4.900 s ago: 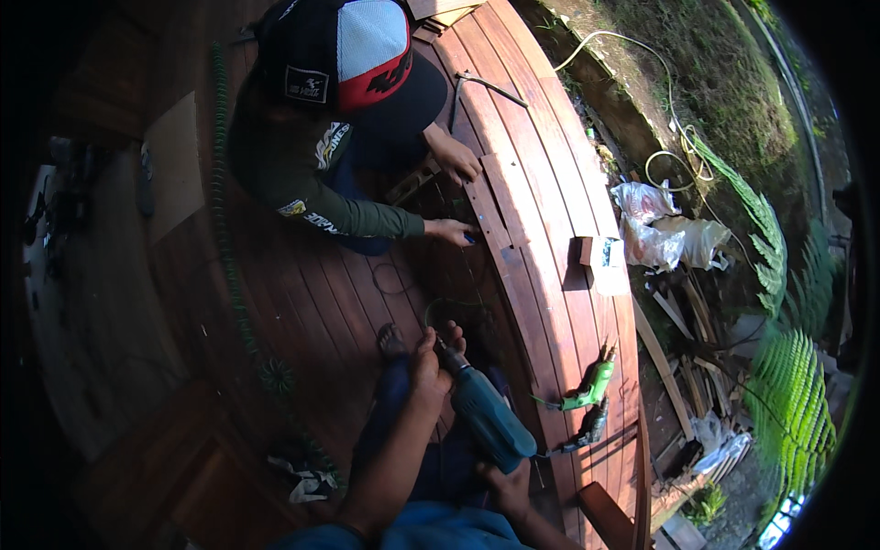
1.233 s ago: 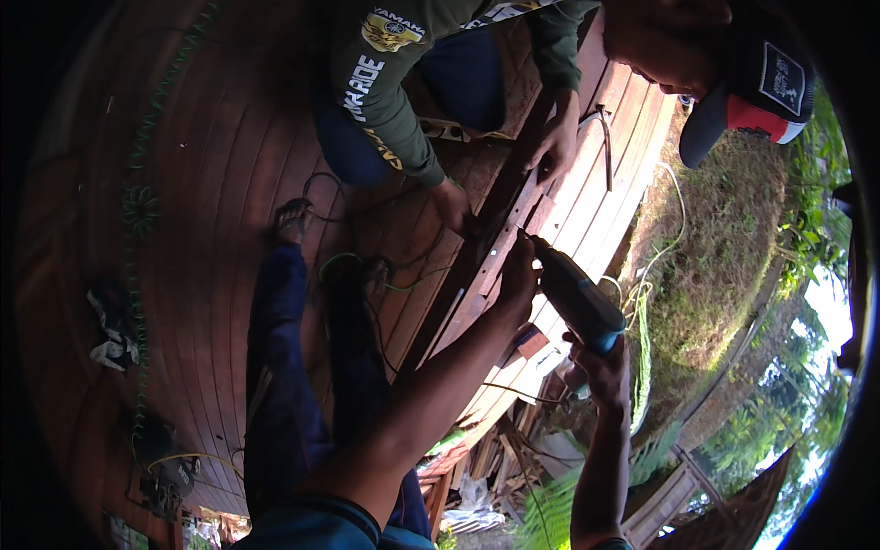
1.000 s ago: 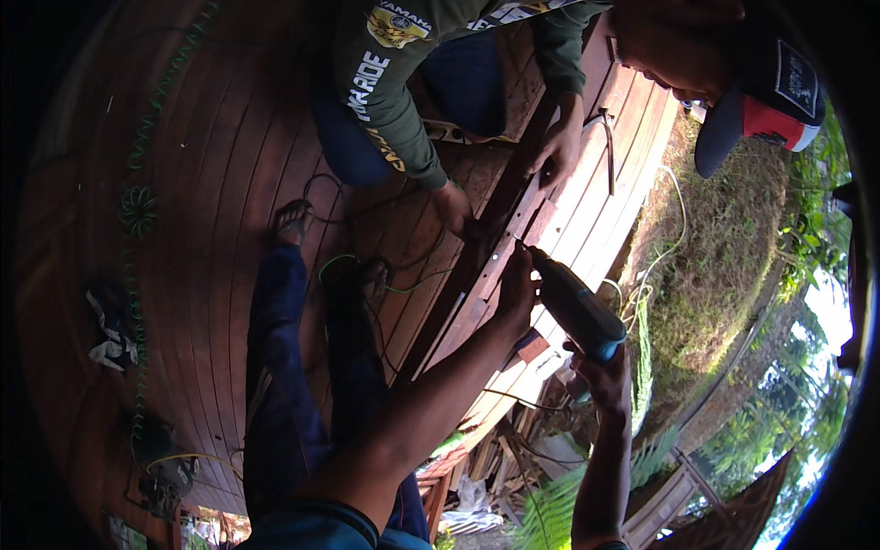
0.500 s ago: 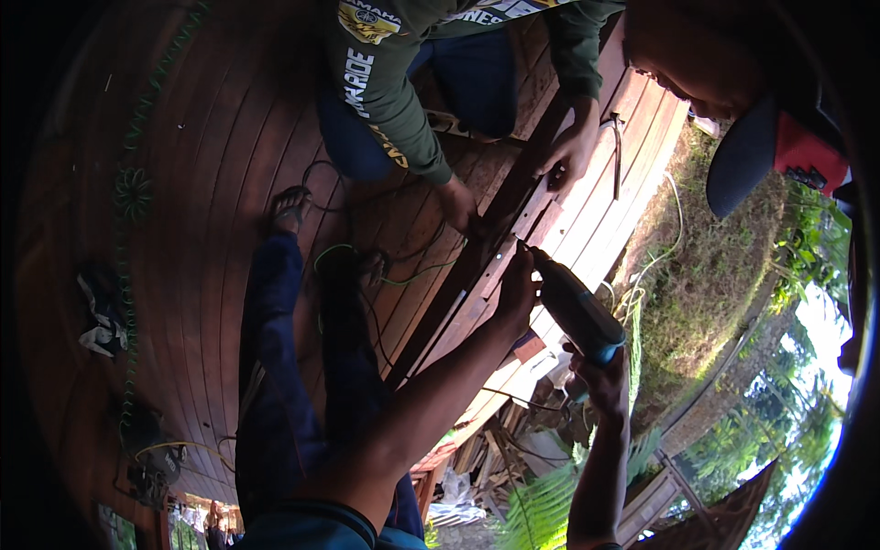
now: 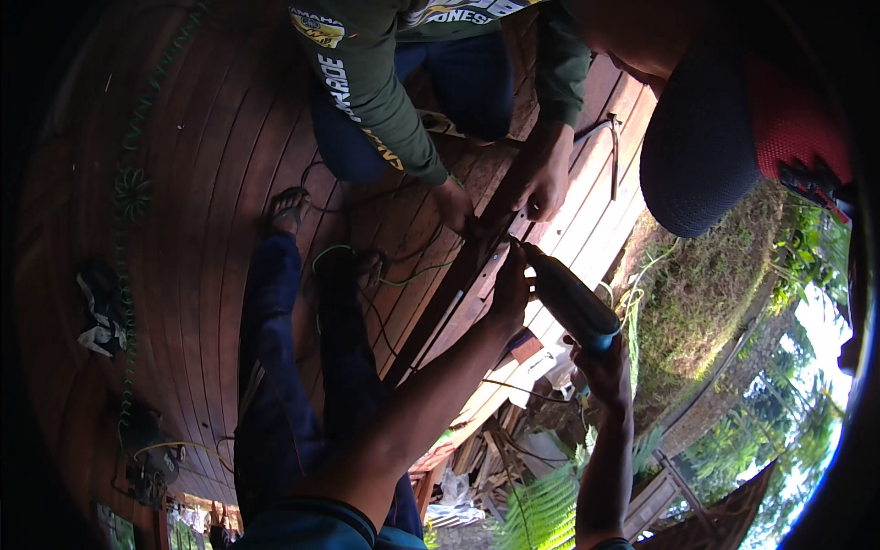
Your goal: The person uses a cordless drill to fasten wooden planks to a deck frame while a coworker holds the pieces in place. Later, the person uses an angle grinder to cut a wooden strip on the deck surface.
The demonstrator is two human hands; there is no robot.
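A teal power drill (image 5: pixel 570 299) points its tip at a long dark wooden board (image 5: pixel 477 266) lying on the deck. My left hand (image 5: pixel 510 291) wraps the drill's front, close to the tip and touching the board. My right hand (image 5: pixel 600 368) grips the rear handle from below. Across from me a person in a green long-sleeved shirt presses both hands (image 5: pixel 547 174) onto the same board, one (image 5: pixel 456 207) just beyond the drill tip.
Reddish deck planks (image 5: pixel 211 165) run under my outstretched legs (image 5: pixel 275 367). Cables (image 5: pixel 367 275) trail over the boards. A hammer (image 5: pixel 612 147) lies near the deck edge. Wood scraps (image 5: pixel 495 449), grass and ferns lie beyond. The other person's cap (image 5: pixel 724 137) fills the upper right.
The other person's head has leaned closer, the cap now filling the upper right. Both my hands stay on the drill against the board; my view has shifted slightly.
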